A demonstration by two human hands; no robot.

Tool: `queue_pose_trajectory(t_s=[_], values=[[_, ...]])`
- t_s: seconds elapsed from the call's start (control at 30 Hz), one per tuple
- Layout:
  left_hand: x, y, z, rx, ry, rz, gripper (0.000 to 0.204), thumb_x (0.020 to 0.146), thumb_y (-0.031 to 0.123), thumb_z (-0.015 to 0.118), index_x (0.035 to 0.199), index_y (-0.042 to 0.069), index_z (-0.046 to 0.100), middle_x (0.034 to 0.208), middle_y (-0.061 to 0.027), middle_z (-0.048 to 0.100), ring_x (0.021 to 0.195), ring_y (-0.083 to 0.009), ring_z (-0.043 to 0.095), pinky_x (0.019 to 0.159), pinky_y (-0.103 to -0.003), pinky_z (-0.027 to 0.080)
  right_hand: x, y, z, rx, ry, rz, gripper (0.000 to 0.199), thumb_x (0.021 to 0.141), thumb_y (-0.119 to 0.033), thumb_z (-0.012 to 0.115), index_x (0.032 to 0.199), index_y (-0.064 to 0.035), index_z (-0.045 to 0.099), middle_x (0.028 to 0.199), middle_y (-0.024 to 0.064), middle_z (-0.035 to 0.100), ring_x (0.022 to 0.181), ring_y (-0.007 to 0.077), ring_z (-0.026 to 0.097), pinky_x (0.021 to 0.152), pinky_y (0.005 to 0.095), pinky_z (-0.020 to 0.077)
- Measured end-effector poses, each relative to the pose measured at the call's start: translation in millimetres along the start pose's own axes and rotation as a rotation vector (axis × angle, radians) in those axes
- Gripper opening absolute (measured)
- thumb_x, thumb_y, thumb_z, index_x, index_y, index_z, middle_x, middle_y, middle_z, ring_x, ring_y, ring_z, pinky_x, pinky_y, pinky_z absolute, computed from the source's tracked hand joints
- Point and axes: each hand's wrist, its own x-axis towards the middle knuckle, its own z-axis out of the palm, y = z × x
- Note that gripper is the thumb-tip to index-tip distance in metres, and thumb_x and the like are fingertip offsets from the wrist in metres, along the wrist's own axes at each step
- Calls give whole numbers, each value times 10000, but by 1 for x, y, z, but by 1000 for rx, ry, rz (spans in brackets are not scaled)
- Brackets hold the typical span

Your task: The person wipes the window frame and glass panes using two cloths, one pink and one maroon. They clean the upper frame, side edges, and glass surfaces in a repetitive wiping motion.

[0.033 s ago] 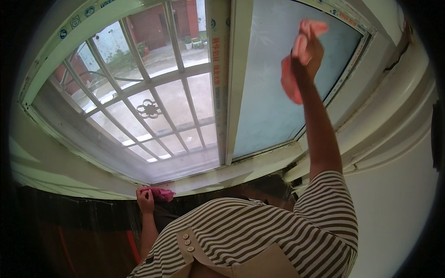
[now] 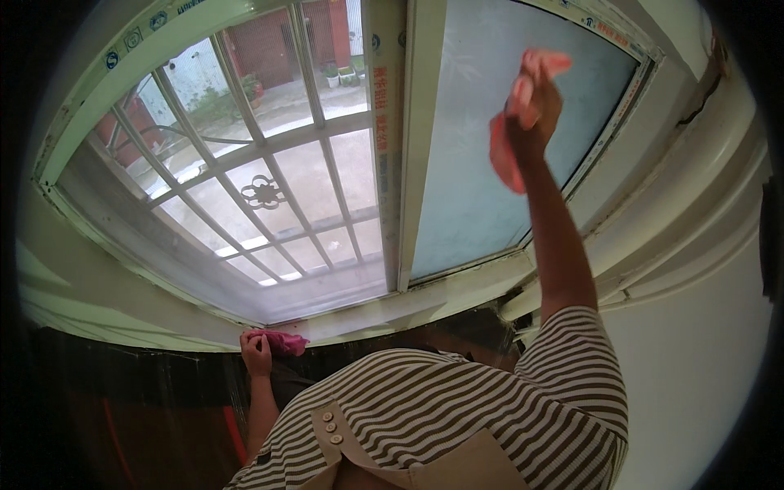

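1. Lower left of the frame: the left hand (image 2: 256,353) rests closed on the window sill (image 2: 359,314), gripping a dark pink cloth (image 2: 284,342).
2. Upper right: the right hand (image 2: 535,102) presses a light pink cloth (image 2: 508,151), bunched in its fingers, against the frosted pane (image 2: 465,188).

Two cleaning cloths, one at a frosted pane, one at a sill.

Item 1: pink cloth (image 2: 508,147), soft and crumpled, bunched at the top and hanging in a loose fold below; pressed against the pale frosted window pane (image 2: 490,163), high in its right half. Item 2: magenta cloth (image 2: 283,342), darker, wadded into a small lump, lying on the white window sill (image 2: 359,314) at its lower left edge, below the grilled window.
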Motion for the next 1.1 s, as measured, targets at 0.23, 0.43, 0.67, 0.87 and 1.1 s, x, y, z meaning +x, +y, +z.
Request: queue_pose_trajectory(t_s=[0.23,0.43,0.67,0.87,1.1], values=[[3,2,3,-43,-33,15,149,837,111,653,773,-21,623,1007,-182,563,951,-356,564,862,-416,471,-207,18,-16,-534,-367,-148,616,806,-9,560,1396,-97,410,1098,197,538,881,408,545,731,454,443],[2,8,4,-42,-50,17,144,835,102,653,787,-28,617,1007,-183,558,956,-359,562,868,-420,466,-212,26,-41,-365,-514,310,410,887,-122,550,1293,-73,516,1200,160,559,1095,348,527,914,429,438],[2,10,2,-11,-48,61,131,834,85,655,795,-33,615,1001,-189,566,955,-365,565,864,-418,473,-9,13,-25,-470,-14,-431,347,825,-63,584,1171,-60,611,1078,96,648,996,319,601,828,390,485],[-2,15,1,-16,-30,28,121,838,82,654,801,-31,632,993,-176,581,940,-342,583,850,-405,485,9,1,13,-224,51,-217,355,845,-81,580,1194,-20,568,1100,148,625,1009,286,584,860,370,438],[-3,18,1,-17,-23,11,153,844,113,654,788,-29,646,990,-177,582,945,-343,584,850,-405,483,-180,-2,15,-440,-503,-245,327,806,-127,557,1114,-25,596,1074,144,581,989,361,554,851,483,426]])
